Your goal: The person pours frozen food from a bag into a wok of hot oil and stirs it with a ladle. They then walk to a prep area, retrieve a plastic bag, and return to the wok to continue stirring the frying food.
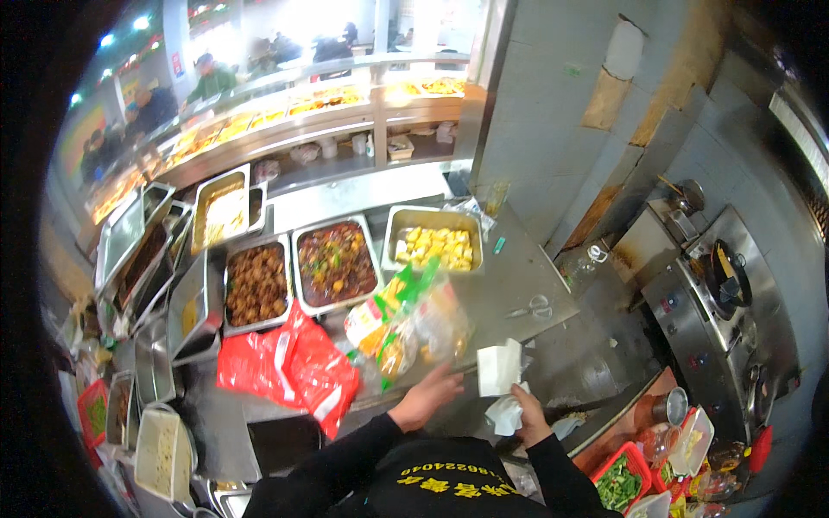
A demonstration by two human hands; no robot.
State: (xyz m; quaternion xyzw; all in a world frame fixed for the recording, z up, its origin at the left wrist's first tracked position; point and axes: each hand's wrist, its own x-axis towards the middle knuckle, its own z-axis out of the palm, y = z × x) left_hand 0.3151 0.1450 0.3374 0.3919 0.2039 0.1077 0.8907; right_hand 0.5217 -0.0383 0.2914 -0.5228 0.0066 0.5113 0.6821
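Observation:
My right hand holds a white paper or tissue packet and a crumpled white tissue at the lower middle, beyond the table's front edge. My left hand is to the left of it, fingers apart, holding nothing. Just beyond my left hand, clear and green plastic bags with yellow food packs lie on the steel table. A red plastic bag lies left of them. Scissors rest near the table's right corner.
Steel pans of browned food, saucy stew and yellow chunks line the table. Stacked pans stand left. At right are a wok on a stove, and a red basket of cut greens. People stand beyond the serving counter.

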